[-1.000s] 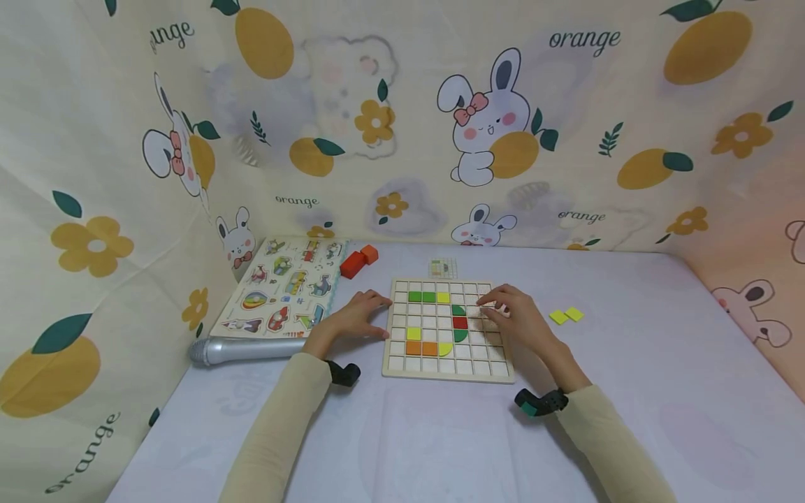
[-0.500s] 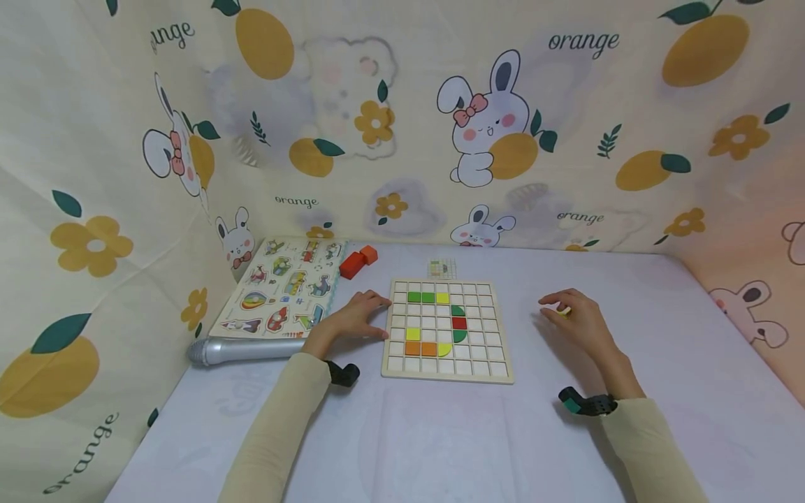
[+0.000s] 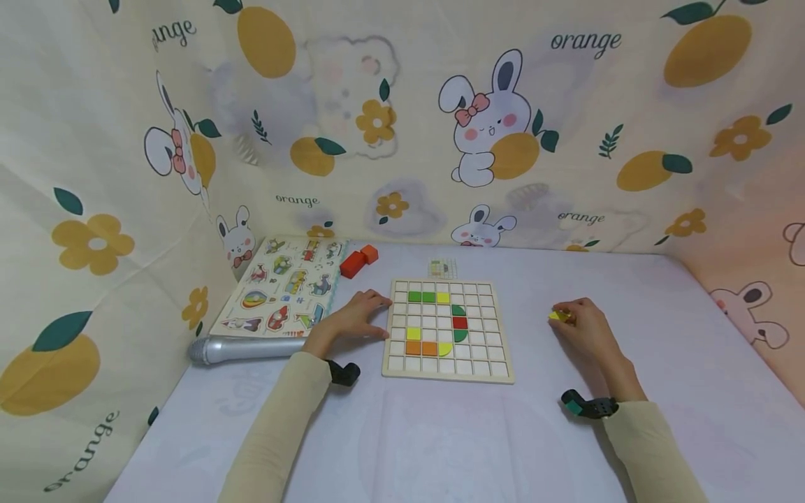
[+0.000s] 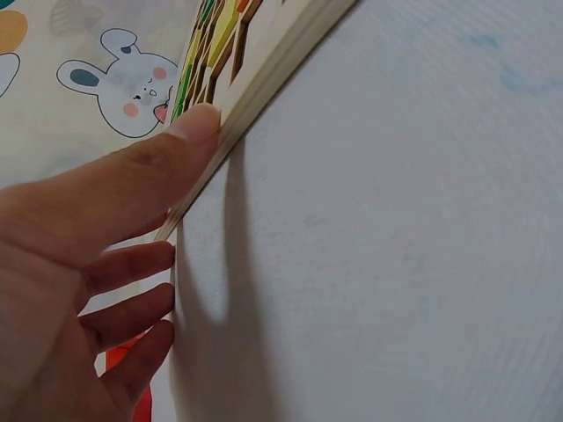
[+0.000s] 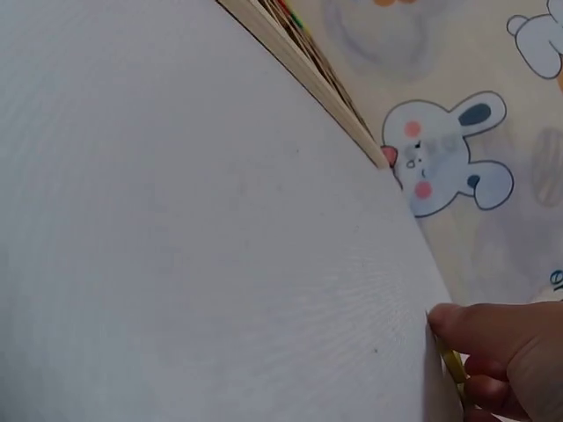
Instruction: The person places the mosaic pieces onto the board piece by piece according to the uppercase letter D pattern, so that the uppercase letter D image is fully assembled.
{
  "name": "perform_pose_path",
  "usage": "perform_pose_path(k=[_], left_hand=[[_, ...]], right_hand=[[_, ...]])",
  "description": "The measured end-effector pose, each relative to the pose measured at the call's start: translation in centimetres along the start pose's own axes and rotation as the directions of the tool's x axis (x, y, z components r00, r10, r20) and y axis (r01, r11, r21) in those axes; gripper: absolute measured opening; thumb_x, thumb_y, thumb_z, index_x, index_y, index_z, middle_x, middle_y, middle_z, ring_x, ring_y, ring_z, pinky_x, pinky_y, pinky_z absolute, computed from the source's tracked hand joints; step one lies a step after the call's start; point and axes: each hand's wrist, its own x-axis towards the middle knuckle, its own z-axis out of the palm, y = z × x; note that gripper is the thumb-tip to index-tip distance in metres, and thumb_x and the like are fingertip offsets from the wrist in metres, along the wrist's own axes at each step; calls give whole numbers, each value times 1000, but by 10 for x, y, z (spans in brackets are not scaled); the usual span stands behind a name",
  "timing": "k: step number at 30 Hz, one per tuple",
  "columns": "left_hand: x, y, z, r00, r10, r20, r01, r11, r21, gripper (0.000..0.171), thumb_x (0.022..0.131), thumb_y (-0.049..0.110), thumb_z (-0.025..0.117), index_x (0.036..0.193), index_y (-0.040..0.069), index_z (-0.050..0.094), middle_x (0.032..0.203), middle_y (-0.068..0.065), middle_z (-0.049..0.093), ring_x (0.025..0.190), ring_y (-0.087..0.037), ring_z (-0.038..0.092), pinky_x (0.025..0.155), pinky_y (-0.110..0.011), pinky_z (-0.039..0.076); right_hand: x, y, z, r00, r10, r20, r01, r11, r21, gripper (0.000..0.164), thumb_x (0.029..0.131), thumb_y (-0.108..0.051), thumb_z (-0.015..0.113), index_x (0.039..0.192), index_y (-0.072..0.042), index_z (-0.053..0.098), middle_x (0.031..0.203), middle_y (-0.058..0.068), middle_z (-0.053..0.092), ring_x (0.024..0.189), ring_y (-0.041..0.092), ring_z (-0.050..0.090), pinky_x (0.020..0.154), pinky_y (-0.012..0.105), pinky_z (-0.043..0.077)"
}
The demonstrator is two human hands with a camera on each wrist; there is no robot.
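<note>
A square wooden grid board [image 3: 448,379] lies on the table. Set in its squares are green tiles [image 3: 421,297], a red tile [image 3: 460,323], orange tiles [image 3: 421,348], yellow squares and some rounded pieces. My left hand [image 3: 353,318] rests against the board's left edge; in the left wrist view the thumb [image 4: 198,127] touches the rim, with the other fingers loosely spread. Right of the board, my right hand [image 3: 590,332] pinches a yellow square tile [image 3: 557,316] at the table. In the right wrist view the thumb [image 5: 457,321] is against a yellow tile edge [image 5: 452,362]; the fingers partly hide the yellow pieces.
Behind the board lies a small printed pattern card [image 3: 443,268]. To the left are a picture sticker sheet [image 3: 277,286], a silver microphone [image 3: 251,350], a red block [image 3: 353,265] and an orange block [image 3: 370,253]. Patterned cloth walls [image 3: 402,175] enclose the table's back and sides.
My right hand has moved from above the board's right side out to the yellow tiles and now grips one. The left hand and the board's tiles look the same.
</note>
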Motion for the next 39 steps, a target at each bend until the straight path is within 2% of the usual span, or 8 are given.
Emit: perform_pose_path(k=[4,10,13,16,20,31,39], left_hand=[[1,-2,0,1000,5,3,-5,1000,7,68,78,34,75,136,16,46,136,-5,42,126,-23,35,109,-40,30],[1,-2,0,1000,7,4,-8,1000,5,68,78,34,75,136,15,46,136,-5,43,126,-24,35,109,-41,29],[1,-3,0,1000,8,5,-8,1000,10,68,78,35,75,136,15,46,137,-5,42,126,-24,35,109,-41,29],[1,-3,0,1000,4,7,-4,1000,12,68,78,35,75,137,16,46,137,-5,42,126,-24,34,109,-41,29],[1,-3,0,1000,1,7,-2,1000,11,68,78,34,75,136,16,46,137,-5,42,126,-24,34,109,-40,29],[1,-2,-1,1000,10,6,-10,1000,13,67,78,33,75,136,15,47,136,-6,43,125,-24,35,109,-40,30],[1,0,-1,1000,4,6,-4,1000,-1,67,78,32,75,136,15,47,136,-6,43,125,-24,35,109,-41,30]], right_hand=[[-1,1,1,1000,-19,-8,19,1000,6,28,84,-11,68,107,4,64,103,24,50,84,32,52,69,41,46],[-1,-2,1,998,-54,23,54,999,3,27,82,-8,69,107,1,65,98,20,52,80,27,47,64,32,41],[0,-3,1,997,-66,34,66,998,-2,31,82,-7,69,110,3,63,97,20,53,80,26,47,64,32,42],[1,-6,1,997,-59,47,59,998,4,35,83,-5,68,114,7,59,98,22,53,82,29,51,69,40,48],[2,-11,0,996,-53,71,52,999,8,33,83,-3,66,112,10,58,100,25,53,86,33,54,75,46,49],[5,-19,5,996,-50,71,50,999,-1,28,84,-11,68,105,6,63,95,19,56,82,28,51,70,38,46],[12,-43,6,987,-148,56,144,986,80,26,84,-8,67,107,5,64,97,18,61,84,27,56,71,39,50]])
